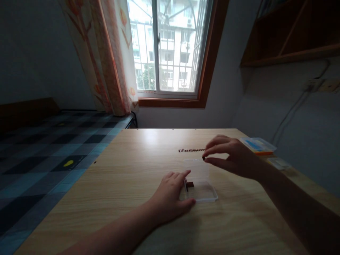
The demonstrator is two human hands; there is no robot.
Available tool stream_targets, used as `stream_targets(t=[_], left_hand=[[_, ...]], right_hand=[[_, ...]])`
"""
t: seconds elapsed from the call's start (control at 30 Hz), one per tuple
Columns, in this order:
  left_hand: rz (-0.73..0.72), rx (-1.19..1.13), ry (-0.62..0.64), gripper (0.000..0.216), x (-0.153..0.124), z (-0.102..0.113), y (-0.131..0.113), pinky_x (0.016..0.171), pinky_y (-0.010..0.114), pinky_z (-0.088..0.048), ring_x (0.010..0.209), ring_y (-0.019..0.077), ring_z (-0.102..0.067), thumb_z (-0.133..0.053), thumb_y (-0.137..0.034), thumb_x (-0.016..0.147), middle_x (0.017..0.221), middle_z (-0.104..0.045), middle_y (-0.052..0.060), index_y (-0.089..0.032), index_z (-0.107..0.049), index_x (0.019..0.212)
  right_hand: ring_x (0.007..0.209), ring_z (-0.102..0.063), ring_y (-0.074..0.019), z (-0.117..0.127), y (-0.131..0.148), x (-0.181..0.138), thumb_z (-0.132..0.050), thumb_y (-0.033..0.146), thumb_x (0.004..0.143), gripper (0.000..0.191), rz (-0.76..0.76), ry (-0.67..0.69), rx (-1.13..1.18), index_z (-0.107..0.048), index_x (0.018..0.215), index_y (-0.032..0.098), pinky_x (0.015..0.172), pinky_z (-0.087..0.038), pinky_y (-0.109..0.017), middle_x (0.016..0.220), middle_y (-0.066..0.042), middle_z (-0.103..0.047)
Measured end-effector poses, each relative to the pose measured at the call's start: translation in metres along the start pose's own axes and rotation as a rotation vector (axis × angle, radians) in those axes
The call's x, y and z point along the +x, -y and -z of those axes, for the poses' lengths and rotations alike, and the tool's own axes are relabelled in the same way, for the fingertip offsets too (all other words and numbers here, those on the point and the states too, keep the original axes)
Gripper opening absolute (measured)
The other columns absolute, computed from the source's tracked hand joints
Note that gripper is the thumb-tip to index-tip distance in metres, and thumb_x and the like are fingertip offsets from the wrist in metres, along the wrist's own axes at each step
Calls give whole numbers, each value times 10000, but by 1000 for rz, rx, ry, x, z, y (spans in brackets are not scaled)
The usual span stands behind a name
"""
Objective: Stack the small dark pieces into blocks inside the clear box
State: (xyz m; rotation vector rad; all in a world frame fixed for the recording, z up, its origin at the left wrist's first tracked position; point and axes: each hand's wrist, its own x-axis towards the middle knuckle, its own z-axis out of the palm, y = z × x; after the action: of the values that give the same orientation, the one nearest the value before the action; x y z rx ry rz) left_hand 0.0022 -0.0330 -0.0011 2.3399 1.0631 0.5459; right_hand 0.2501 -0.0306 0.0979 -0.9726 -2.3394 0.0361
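A clear plastic box (205,193) lies on the wooden table with its see-through lid (197,168) folded back. My left hand (172,194) grips the box's left end between thumb and fingers. Inside that end sit a few dark brown blocks (190,184), partly behind the fingers. Above the table, just beyond the lid, my right hand (230,156) pinches a small dark brown block (203,158) between thumb and fingertips. Farther back, several similar small blocks (191,150) form a line running left to right, its right end close to or behind my right fingers.
At the table's right edge lie a clear case with blue and orange parts (257,144) and a smaller clear box (278,163). One tiny dark piece (95,162) is near the left edge. A bed (53,148) adjoins the table's left side; a window (172,49) is ahead.
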Motion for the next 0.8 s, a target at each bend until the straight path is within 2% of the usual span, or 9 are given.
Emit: stream_targets(t=[0.13, 0.27, 0.37, 0.63, 0.8], left_hand=[[-19, 9, -13, 767, 0, -1, 1, 1079, 505, -385, 1200, 325, -528, -739, -315, 738, 1271, -632, 106, -220, -466, 1448], [-14, 20, -10, 764, 1, 0, 0, 1067, 509, -391, 1198, 333, -526, -735, -317, 736, 1278, -627, 117, -214, -469, 1445], [-18, 19, -4, 768, 1, 1, 0, 1076, 505, -382, 1195, 326, -526, -733, -313, 741, 1280, -626, 117, -209, -458, 1451], [-31, 23, -5, 761, 2, 0, 1, 1065, 504, -393, 1186, 325, -540, -735, -313, 741, 1281, -626, 121, -206, -463, 1444], [-19, 17, 6, 758, 1, 2, -3, 1073, 509, -387, 1199, 325, -532, -737, -312, 742, 1296, -621, 123, -203, -466, 1441]], right_hand=[[831, -636, -136, -24, 13, -35, -643, 284, 914, 128, -44, 206, 21, -768, 919, 256, 765, -481, -273, 937, -30, -707], [791, -632, -128, -56, 6, -42, -659, 245, 885, 109, -75, 318, 5, -767, 880, 257, 738, -443, -257, 895, -9, -718], [771, -629, -123, -67, 4, -41, -670, 239, 871, 100, -87, 354, 5, -767, 858, 260, 715, -425, -244, 876, 4, -722], [776, -624, -120, -69, 2, -43, -646, 246, 895, 129, -80, 345, 73, -773, 867, 246, 740, -434, -244, 887, -6, -720], [804, -601, -121, -63, -1, -49, -615, 160, 882, 198, -25, 330, 85, -773, 955, 255, 762, -436, -248, 912, -21, -699]])
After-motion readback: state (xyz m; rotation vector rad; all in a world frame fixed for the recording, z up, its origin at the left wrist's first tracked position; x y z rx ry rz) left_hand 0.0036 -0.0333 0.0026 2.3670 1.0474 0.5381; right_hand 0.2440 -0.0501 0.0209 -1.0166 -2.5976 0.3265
